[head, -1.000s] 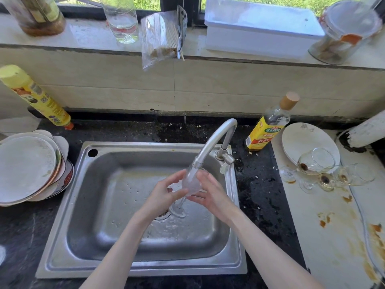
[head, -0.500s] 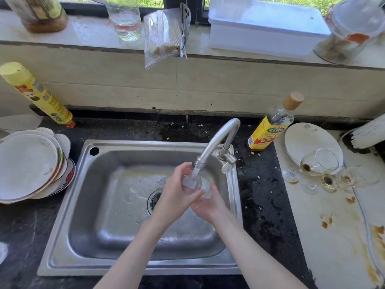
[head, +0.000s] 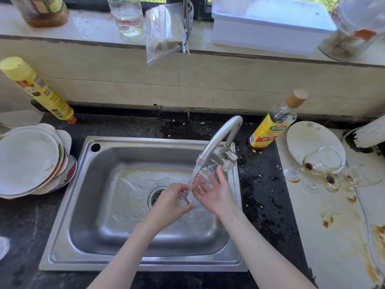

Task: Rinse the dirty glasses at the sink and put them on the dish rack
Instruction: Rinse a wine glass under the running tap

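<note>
The left hand (head: pixel 169 203) pinches the stem of the glass (head: pixel 205 176); the right hand (head: pixel 212 191), now opened flat, cradles its bowl, tipped sideways under the tap (head: pixel 218 138) — rinsing continues.

Bright daylight pours in from the window at the top, washing out the white box (head: pixel 270 28) on the sill. The steel sink (head: pixel 129 205) shows soft glare. Wide-angle distortion bends the edges; focus is slightly soft throughout.

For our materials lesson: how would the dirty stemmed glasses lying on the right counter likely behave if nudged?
The stemmed glasses lie on their sides with round bowls, so they would probably roll. Thin clear glass looks fragile. They cluster closely, so they may knock together.
</note>
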`<action>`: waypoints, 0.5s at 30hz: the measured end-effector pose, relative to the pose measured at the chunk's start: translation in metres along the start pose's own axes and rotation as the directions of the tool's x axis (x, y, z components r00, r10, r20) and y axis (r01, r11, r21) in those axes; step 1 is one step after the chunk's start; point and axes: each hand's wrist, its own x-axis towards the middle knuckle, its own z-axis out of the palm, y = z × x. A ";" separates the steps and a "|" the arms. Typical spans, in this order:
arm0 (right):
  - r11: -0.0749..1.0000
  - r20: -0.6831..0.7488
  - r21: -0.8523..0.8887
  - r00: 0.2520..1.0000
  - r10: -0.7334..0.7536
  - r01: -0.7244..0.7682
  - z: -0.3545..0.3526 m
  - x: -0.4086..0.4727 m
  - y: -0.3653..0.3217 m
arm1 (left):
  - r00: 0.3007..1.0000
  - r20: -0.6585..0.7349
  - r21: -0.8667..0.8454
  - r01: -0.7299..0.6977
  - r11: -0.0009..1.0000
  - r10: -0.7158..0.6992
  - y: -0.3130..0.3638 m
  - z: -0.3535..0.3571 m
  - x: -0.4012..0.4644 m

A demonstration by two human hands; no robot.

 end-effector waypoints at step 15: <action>0.718 0.332 -0.616 0.934 -0.136 0.323 -0.008 -0.004 0.009 | 0.982 0.068 0.020 0.178 0.984 -0.179 -0.018 -0.007 0.002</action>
